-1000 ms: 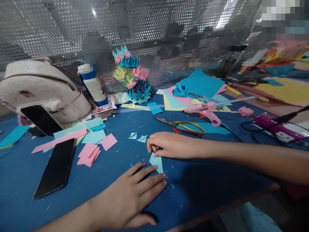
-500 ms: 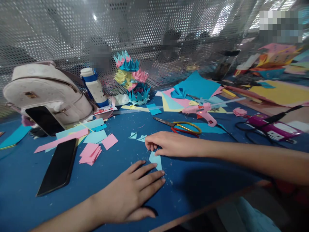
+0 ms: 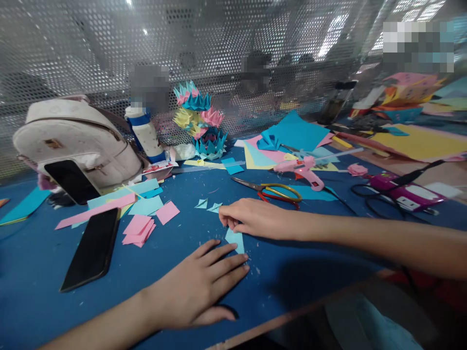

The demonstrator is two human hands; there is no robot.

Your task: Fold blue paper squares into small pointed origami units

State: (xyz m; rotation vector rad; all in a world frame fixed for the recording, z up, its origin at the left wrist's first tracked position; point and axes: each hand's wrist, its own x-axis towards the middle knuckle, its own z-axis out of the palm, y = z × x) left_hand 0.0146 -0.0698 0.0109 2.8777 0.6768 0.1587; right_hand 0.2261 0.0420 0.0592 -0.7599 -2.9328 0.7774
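Observation:
My left hand (image 3: 199,287) lies flat on the blue table with its fingers stretched out. Its fingertips rest at the lower end of a small light blue paper piece (image 3: 234,239). Just above that piece, my right hand (image 3: 251,218) is curled, fingers bent and pressed together, the thumb near the paper's upper edge. Whatever those fingers pinch, if anything, is hidden. Right beside the knuckles sits a small folded light blue paper piece (image 3: 214,208), partly covered by the hand. A second folded piece (image 3: 201,203) lies a little further left.
Scissors (image 3: 266,188) and a pink glue gun (image 3: 302,170) lie beyond my right hand. To the left are pink paper squares (image 3: 138,230), a phone (image 3: 91,250) and a backpack (image 3: 76,138). A stacked paper-flower model (image 3: 200,121) and a bottle (image 3: 146,136) stand behind.
The view has shifted slightly. Both hands stay almost in the same place, and the paper pieces look unmoved on the table.

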